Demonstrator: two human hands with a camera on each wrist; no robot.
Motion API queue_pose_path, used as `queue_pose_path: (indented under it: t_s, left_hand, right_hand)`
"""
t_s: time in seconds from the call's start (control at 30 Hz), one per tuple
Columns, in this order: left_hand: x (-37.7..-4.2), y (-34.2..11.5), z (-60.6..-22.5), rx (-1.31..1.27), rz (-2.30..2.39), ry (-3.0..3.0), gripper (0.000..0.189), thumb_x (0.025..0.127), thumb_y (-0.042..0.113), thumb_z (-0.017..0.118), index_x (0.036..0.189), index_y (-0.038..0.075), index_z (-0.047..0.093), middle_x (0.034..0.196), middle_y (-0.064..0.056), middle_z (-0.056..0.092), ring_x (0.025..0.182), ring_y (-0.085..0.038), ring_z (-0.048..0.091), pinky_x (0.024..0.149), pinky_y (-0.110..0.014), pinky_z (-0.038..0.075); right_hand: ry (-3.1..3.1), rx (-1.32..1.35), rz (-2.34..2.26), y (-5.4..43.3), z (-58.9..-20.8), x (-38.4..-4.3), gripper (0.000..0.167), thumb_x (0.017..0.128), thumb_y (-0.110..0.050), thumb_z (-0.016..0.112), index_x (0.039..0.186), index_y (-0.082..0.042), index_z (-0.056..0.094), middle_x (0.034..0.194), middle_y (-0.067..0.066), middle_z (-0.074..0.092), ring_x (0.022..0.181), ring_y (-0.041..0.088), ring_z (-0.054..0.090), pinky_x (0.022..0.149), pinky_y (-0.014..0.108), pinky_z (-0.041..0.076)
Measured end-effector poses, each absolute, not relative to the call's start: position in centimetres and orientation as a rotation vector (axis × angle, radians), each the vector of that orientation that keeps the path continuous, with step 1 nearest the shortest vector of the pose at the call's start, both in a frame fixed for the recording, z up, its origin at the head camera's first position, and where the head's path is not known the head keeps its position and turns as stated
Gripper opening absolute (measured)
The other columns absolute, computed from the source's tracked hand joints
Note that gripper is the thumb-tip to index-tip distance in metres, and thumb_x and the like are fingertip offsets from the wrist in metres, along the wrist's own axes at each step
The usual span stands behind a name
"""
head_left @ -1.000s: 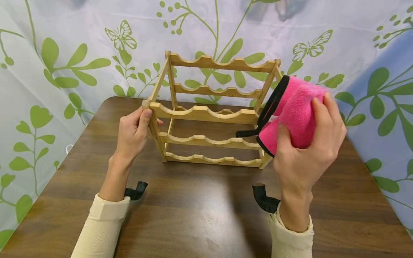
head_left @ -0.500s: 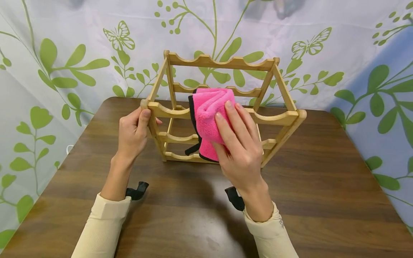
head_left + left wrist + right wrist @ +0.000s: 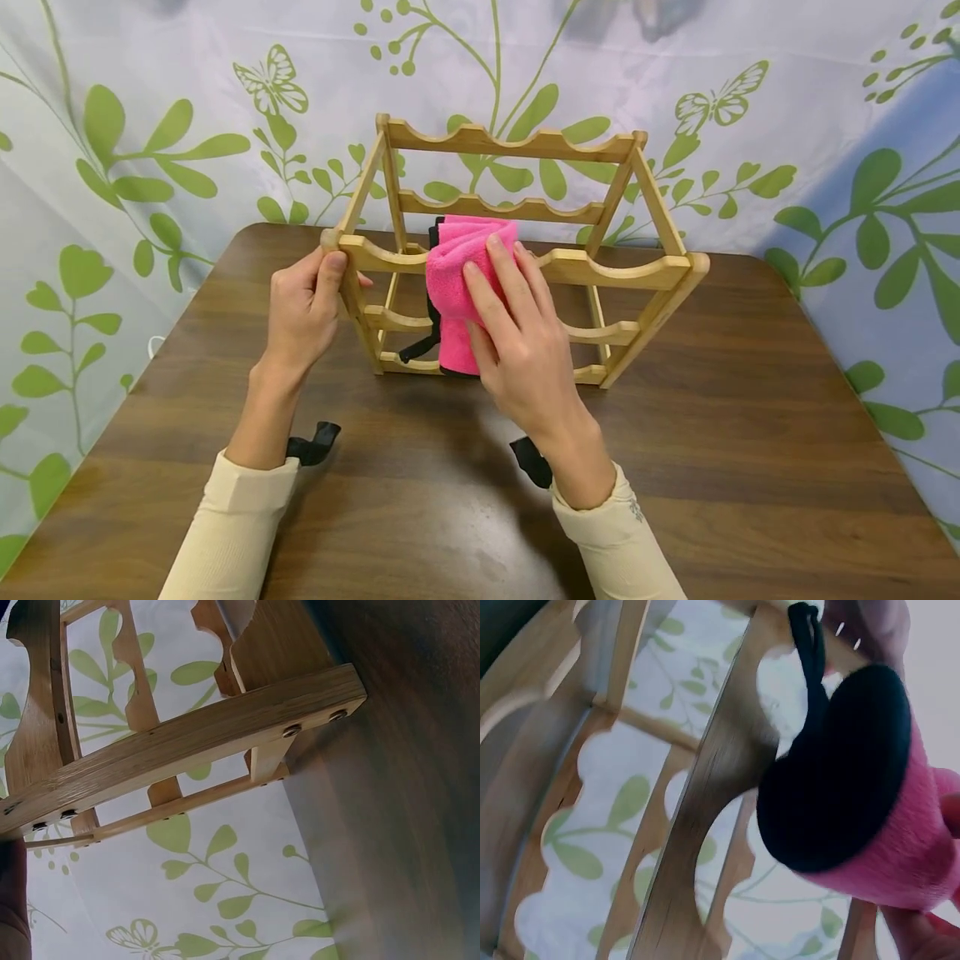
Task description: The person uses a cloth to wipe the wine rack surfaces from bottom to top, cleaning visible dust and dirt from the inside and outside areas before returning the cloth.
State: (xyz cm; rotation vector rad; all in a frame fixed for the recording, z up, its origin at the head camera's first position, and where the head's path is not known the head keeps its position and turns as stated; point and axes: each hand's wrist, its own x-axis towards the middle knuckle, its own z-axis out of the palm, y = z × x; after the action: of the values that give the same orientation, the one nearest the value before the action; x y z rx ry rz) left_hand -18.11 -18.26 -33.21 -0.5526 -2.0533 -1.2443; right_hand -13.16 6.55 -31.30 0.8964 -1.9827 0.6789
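A light wooden wine rack with scalloped rails stands on the brown table. My left hand grips its front left post just below the top corner, thumb in front. In the left wrist view the post runs slantwise, with screw heads along it. My right hand holds a folded pink cloth with black edging against the front top rail, left of the middle. The black loop of the cloth hangs down at its left. The right wrist view shows the cloth's black edge and pink pile by the rail; part of the hand is cut off.
The wooden table reaches around the rack on all sides. Behind it hangs a white curtain printed with green leaves and butterflies. Black curved pieces stick out beside both wrists.
My right hand has brought the cloth from the rack's right front corner leftward along the front top rail. The left hand keeps its grip on the post.
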Motion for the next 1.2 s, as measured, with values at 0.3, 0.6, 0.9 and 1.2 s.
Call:
queue_pose_path:
  t_s: [0.3, 0.6, 0.9, 1.2]
  left_hand:
    - [-18.0, -18.7, -33.1, -0.525, -1.132, -2.073, 0.048, 0.104, 0.035, 0.050, 0.078, -0.004, 0.061, 0.060, -0.007, 0.048, 0.055, -0.008, 0.040, 0.050, -0.019, 0.030]
    - [-18.1, -18.6, -32.8, -0.505, -1.147, -2.068, 0.047, 0.103, 0.037, 0.052, 0.078, -0.003, 0.062, 0.060, -0.005, 0.046, 0.055, -0.009, 0.040, 0.051, -0.020, 0.031]
    - [-18.1, -18.9, -33.0, -0.560, -1.285, -2.056, 0.038, 0.104, 0.026, 0.054, 0.089, -0.006, 0.067, 0.074, -0.015, 0.070, 0.064, -0.003, 0.062, 0.055, -0.017, 0.046]
    - [-18.0, -18.6, -32.9, -0.599, -1.361, -2.031, 0.030, 0.103, 0.020, 0.055, 0.095, -0.005, 0.070, 0.075, -0.017, 0.070, 0.065, -0.006, 0.065, 0.054, -0.017, 0.046]
  right_hand:
    - [-1.806, 1.094, 0.474, 3.8, -32.1, -12.3, 0.030, 0.090, -0.006, 0.071, 0.120, -0.001, 0.069, 0.132, 0.018, 0.060, 0.131, 0.037, 0.048, 0.104, 0.037, 0.041]
    - [-1.966, 0.942, 0.326, 3.5, -33.2, -13.0, 0.026, 0.092, -0.005, 0.066, 0.118, -0.007, 0.071, 0.134, 0.012, 0.060, 0.135, 0.031, 0.045, 0.106, 0.031, 0.037]
    - [-1.895, 0.858, 0.389, 3.5, -33.3, -13.2, 0.015, 0.090, -0.005, 0.068, 0.104, -0.006, 0.070, 0.123, 0.015, 0.062, 0.121, 0.033, 0.055, 0.094, 0.035, 0.050]
    - [-1.808, 0.758, 0.455, 4.1, -33.2, -13.5, 0.007, 0.088, -0.002, 0.067, 0.093, -0.005, 0.065, 0.116, 0.015, 0.063, 0.111, 0.034, 0.060, 0.076, 0.039, 0.058]
